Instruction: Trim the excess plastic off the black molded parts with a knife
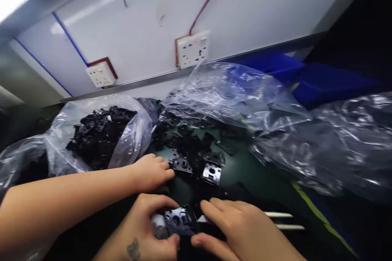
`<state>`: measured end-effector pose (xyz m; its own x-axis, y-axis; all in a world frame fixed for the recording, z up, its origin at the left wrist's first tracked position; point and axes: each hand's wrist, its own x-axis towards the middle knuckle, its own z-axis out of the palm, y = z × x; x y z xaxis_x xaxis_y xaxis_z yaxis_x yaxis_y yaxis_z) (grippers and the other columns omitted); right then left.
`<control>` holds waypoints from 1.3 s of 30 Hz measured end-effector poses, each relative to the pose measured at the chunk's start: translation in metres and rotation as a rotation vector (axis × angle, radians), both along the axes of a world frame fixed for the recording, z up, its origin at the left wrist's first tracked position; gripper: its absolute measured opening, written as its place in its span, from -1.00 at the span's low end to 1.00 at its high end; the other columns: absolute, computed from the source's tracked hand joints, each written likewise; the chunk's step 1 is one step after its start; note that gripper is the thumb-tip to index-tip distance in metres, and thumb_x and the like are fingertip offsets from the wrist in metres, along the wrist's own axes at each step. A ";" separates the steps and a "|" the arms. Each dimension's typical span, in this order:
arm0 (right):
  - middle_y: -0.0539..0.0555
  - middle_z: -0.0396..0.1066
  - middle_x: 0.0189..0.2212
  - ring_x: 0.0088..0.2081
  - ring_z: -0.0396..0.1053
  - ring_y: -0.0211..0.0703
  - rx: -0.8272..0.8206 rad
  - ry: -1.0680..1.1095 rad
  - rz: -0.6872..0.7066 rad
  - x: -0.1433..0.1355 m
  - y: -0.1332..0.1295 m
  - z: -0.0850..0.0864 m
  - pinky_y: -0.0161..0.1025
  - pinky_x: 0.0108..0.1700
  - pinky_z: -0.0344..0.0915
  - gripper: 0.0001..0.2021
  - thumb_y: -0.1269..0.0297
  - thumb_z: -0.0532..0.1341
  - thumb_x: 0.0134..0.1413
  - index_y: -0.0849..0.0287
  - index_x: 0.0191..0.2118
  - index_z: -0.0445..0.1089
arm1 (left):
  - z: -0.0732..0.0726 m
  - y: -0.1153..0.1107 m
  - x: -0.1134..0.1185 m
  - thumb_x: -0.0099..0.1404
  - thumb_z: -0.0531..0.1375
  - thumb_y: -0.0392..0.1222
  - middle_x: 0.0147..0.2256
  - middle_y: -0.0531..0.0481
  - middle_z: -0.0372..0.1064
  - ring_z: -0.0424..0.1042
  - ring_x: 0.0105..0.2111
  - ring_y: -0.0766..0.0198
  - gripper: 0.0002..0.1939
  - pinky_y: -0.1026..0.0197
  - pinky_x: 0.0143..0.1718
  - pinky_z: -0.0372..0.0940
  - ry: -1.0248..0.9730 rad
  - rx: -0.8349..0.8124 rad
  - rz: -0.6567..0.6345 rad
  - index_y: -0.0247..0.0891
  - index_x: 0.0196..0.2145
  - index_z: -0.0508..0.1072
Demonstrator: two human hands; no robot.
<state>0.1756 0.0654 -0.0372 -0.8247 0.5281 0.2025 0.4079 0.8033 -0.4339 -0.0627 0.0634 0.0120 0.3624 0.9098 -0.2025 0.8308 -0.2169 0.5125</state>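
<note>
"Hands first: what are they doing?"

"At the bottom centre, the left hand point(148, 228) pinches a small black-and-silver part point(180, 221) between thumb and fingers. Just right of it, the right hand point(241, 222) has its thumb and forefinger apart beside the part's right edge; I can't tell whether they touch it or grip the pale sliver point(202, 219) between them."

"And the third hand?"

"That's a co-worker's hand point(152, 172), left of centre, palm down above the worktop point(254, 183). What its fingers hold, if anything, is hidden."

"More parts about?"

"Yes. A silver plate point(212, 174) lies right of that hand, below a scatter of black pieces point(186, 140) mid-frame. Left of them, an open clear bag point(134, 134) holds a heap of black parts point(98, 136)."

"Right side?"

"Clear plastic sheeting point(245, 94) stretches from upper centre rightward, with a blue bin point(275, 64) behind it. Two white sticks point(289, 227) poke out beyond the right hand."

"Top?"

"Two white sockets point(193, 50) on a pale wall panel point(147, 32)."
</note>
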 end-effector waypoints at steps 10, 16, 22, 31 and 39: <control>-0.08 0.36 -0.52 -0.53 0.37 -0.18 -0.376 0.096 -0.056 0.005 0.011 0.034 -0.29 -0.53 0.17 -0.89 0.46 -0.01 0.25 0.10 -0.24 0.14 | -0.021 -0.101 0.031 -0.01 0.24 -0.29 -0.19 -0.09 0.48 0.51 -0.21 0.12 -0.56 0.14 -0.13 0.41 -0.326 0.102 0.656 -0.18 -0.11 0.55; 0.00 0.42 -0.36 -0.38 0.45 -0.16 -0.393 0.139 -0.030 0.004 0.014 0.030 -0.27 -0.37 0.35 -0.84 0.48 -0.02 0.24 0.08 -0.19 0.20 | -0.017 -0.088 0.038 -0.08 0.25 -0.26 -0.28 -0.10 0.49 0.49 -0.33 0.15 -0.58 0.23 -0.32 0.40 -0.475 -0.002 0.756 -0.22 -0.19 0.60; 0.02 0.46 -0.31 -0.32 0.49 -0.19 -0.366 0.377 -0.079 0.004 0.012 0.020 -0.32 -0.36 0.40 -0.76 0.51 -0.03 0.25 0.06 -0.03 0.10 | -0.018 -0.088 0.036 -0.07 0.30 -0.24 -0.30 -0.11 0.52 0.45 -0.41 0.23 -0.59 0.33 -0.47 0.31 -0.687 -0.150 0.740 -0.27 -0.18 0.57; 0.03 0.47 -0.26 -0.23 0.46 -0.24 -0.268 0.531 0.036 0.004 0.016 0.023 -0.33 -0.20 0.39 -0.73 0.60 0.00 0.22 0.12 -0.10 0.27 | -0.014 -0.088 0.037 -0.11 0.27 -0.34 -0.35 -0.04 0.54 0.45 -0.48 0.28 -0.57 0.38 -0.52 0.27 -0.776 -0.209 0.765 -0.24 -0.20 0.57; -0.02 0.35 -0.46 -0.44 0.31 -0.24 -0.271 0.334 0.054 0.010 0.011 0.027 -0.32 -0.41 0.21 -0.79 0.18 0.32 0.12 0.20 -0.33 0.34 | -0.015 -0.091 0.037 -0.10 0.29 -0.33 -0.36 0.02 0.53 0.50 -0.42 0.27 -0.59 0.40 -0.46 0.32 -0.684 -0.157 0.764 -0.17 -0.21 0.58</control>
<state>0.1852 0.0768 -0.0099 -0.7652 0.5571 0.3227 0.1703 0.6585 -0.7331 -0.0257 -0.0271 -0.0033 -0.2180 0.9266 -0.3065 0.2399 0.3553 0.9034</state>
